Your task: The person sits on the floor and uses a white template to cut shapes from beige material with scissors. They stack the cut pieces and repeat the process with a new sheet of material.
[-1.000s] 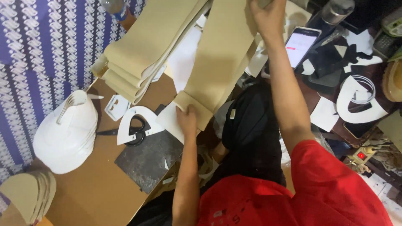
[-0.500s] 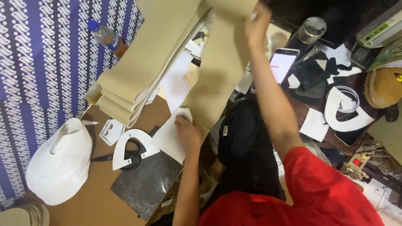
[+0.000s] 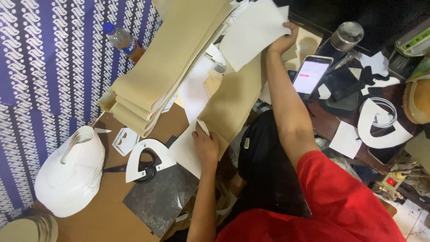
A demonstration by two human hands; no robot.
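Left hand [image 3: 205,145] rests at the near end of a long tan strip [image 3: 233,101], thumb and fingers pinched on its white-backed corner where it overlaps a white sheet [image 3: 184,150] at the bench edge. Right hand [image 3: 283,41] is raised at the strip's far end, arm nearly straight, fingers closed on a white sheet piece [image 3: 253,33] held up over the strip. The strip runs taut-looking between the two grips, slanting across the bench [image 3: 103,215]. Left of the left-hand grip, just beside it: a white curved cut-out [image 3: 148,154] lying over black scissors [image 3: 134,168], a dark grey cutting slab [image 3: 161,197] below them, and a small white template [image 3: 124,140]. Further left, a stack of white shaped pieces [image 3: 67,175] stands near the patterned blue wall cloth [image 3: 45,58]. Above the left grip, a folded pile of tan strips [image 3: 161,67] overhangs the bench, crowding that side; open brown bench surface lies only below and left of the slab. A capped plastic bottle [image 3: 122,41] stands behind the pile, partly filled with brownish liquid. Right of the right-hand grip: a lit phone [image 3: 312,74], a metal-lidded jar [image 3: 347,36], contents unreadable, and white offcuts [image 3: 380,127] on dark clutter, well apart from the strip.
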